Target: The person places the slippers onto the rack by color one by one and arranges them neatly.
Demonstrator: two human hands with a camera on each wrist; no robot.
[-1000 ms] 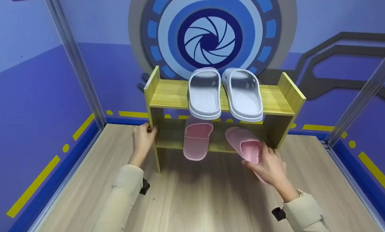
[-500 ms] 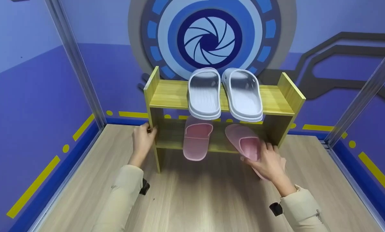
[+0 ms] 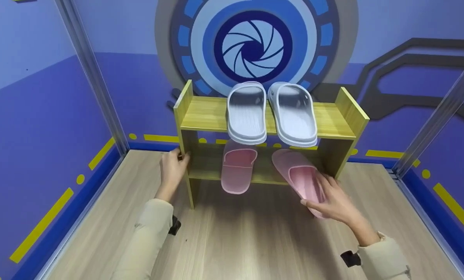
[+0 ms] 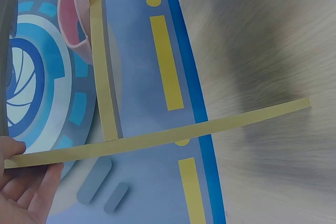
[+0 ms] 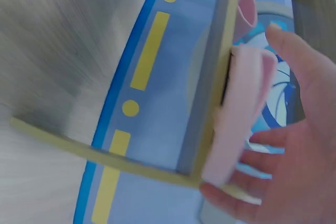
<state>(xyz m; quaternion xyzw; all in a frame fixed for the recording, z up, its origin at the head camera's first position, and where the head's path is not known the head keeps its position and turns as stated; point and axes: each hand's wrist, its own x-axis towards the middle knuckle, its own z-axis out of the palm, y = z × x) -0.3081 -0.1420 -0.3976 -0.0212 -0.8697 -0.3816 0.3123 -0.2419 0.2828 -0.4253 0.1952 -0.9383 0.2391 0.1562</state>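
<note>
In the head view my left hand point(image 3: 173, 171) grips the edge of the left side panel of a yellow wooden shoe rack point(image 3: 208, 112); thumb and fingers lie on either side of the panel point(image 4: 68, 153) in the left wrist view. A pink slipper point(image 3: 306, 182) sits slanted on the lower shelf, its heel jutting past the front edge. Around this slipper's heel spreads my right hand point(image 3: 335, 200), loosely, with the thumb apart from it in the right wrist view; fingers point(image 5: 257, 163) lie close to its side. Its mate, another pink slipper point(image 3: 237, 171), points straight back on the same shelf.
On the top shelf stand two light grey clogs point(image 3: 246, 112), side by side. The rack stands on a wood-grain tabletop point(image 3: 232, 241), close to a blue printed wall point(image 3: 131, 97). Metal posts point(image 3: 96, 85) rise at both back corners.
The slanted slipper has shifted slightly back onto the shelf. My right hand has since loosened and slid right, away from it. My left hand stays on the side panel.
</note>
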